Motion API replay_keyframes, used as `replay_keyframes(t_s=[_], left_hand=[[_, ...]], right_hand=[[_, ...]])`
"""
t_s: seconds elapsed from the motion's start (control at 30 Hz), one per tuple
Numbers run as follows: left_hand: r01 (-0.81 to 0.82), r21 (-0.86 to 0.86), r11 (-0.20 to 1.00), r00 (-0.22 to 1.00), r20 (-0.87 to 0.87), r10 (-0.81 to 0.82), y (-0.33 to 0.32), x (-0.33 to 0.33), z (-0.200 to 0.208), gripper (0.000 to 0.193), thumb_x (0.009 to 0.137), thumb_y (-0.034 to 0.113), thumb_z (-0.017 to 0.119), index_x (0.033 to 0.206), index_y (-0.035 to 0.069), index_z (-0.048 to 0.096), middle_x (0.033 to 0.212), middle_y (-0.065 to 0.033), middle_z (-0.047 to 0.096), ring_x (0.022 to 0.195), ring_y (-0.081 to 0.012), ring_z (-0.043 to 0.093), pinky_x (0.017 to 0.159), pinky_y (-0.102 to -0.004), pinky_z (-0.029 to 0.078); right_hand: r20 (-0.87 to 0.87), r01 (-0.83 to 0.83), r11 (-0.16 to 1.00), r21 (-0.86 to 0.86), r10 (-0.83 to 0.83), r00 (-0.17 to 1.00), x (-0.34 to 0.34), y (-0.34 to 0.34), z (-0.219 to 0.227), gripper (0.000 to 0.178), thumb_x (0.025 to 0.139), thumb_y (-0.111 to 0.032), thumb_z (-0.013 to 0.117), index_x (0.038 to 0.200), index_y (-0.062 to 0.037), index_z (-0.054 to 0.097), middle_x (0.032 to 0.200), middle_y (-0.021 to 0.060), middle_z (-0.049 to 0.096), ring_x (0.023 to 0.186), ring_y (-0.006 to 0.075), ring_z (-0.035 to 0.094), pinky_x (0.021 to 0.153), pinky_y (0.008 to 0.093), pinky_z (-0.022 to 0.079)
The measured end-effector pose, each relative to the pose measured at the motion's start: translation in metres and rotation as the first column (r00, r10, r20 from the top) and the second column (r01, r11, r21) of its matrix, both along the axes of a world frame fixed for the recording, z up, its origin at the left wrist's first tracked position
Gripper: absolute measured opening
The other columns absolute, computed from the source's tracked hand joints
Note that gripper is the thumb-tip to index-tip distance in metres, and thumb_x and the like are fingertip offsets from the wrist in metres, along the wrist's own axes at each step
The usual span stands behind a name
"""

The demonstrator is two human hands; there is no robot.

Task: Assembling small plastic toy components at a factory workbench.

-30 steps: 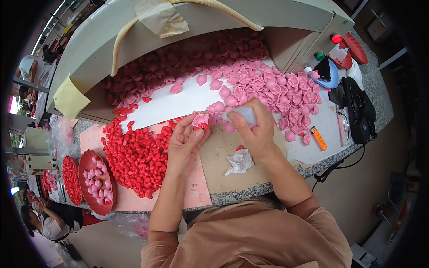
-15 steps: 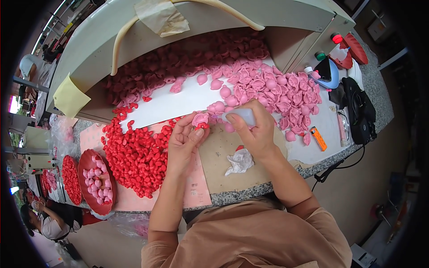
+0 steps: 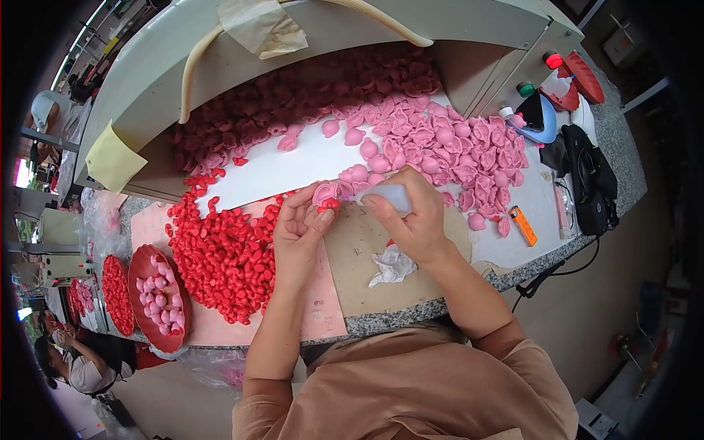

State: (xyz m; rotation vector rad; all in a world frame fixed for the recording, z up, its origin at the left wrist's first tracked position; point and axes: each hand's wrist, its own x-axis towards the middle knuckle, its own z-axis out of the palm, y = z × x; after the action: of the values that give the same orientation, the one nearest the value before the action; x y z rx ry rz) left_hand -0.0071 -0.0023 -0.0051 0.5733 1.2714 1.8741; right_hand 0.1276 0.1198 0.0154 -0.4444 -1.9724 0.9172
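My left hand (image 3: pixel 295 227) pinches a hollow pink plastic piece (image 3: pixel 324 192) together with a small red piece (image 3: pixel 329 204) at its lower edge. In my right hand (image 3: pixel 416 224) is a translucent squeeze bottle (image 3: pixel 391 196), tipped on its side with its thin nozzle pointing left. The nozzle's tip comes up to the red and pink pieces; whether it touches them I cannot tell. Just beyond the hands lies a heap of pink pieces (image 3: pixel 480 154), some cupped and some rounded. Left of my left hand spreads a pile of small red pieces (image 3: pixel 220 264).
A crumpled white tissue (image 3: pixel 394 264) lies on a brown board (image 3: pixel 359 293) before me. At far left stands a red tray (image 3: pixel 183 323) of pink pieces. An orange lighter (image 3: pixel 523 226) and a black bag (image 3: pixel 590 176) sit rightward. A grey hood (image 3: pixel 484 22) overhangs the heap.
My right hand has shifted slightly left with the bottle, bringing its nozzle to the held pieces. My left hand has moved a touch left, and the pink piece has turned a little.
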Motion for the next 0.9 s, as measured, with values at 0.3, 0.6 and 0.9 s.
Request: replay_keyframes(t_s=[0.3,0.6,0.9], left_hand=[[0.005,-0.001,1.0,0.999,0.04,-0.005,0.0,-0.001,0.0,0.042,0.083,-0.005,0.058,0.122,-0.001,0.044,0.122,-0.0124,0.052,0.11,-0.0178,0.052,0.096,-0.0314,0.043],[0.014,-0.01,1.0,0.999,0.04,-0.014,-0.001,-0.001,0.001,0.042,0.085,-0.003,0.057,0.125,0.0,0.044,0.121,-0.0109,0.052,0.109,-0.0172,0.053,0.095,-0.033,0.045],[0.107,0.063,0.992,0.928,0.352,-0.122,-0.003,-0.006,0.002,0.043,0.091,0.012,0.052,0.132,0.004,0.04,0.119,-0.0069,0.053,0.107,-0.0193,0.054,0.095,-0.037,0.046]], right_hand=[[0.009,0.042,0.996,-0.079,-0.041,0.999,0.002,0.0,0.0,0.019,0.08,-0.017,0.067,0.083,-0.0016,0.057,0.071,0.0067,0.058,0.06,0.0135,0.056,0.053,0.0259,0.043],[0.02,0.029,0.995,-0.095,-0.027,0.999,0.001,0.002,-0.001,0.017,0.082,-0.017,0.065,0.083,-0.0023,0.056,0.068,0.005,0.059,0.057,0.0093,0.057,0.051,0.0226,0.042],[-0.152,-0.07,0.826,-0.559,-0.019,0.988,0.001,-0.001,0.01,0.028,0.087,-0.03,0.062,0.082,-0.0041,0.052,0.065,0.0018,0.056,0.056,0.0036,0.05,0.049,0.02,0.039]])
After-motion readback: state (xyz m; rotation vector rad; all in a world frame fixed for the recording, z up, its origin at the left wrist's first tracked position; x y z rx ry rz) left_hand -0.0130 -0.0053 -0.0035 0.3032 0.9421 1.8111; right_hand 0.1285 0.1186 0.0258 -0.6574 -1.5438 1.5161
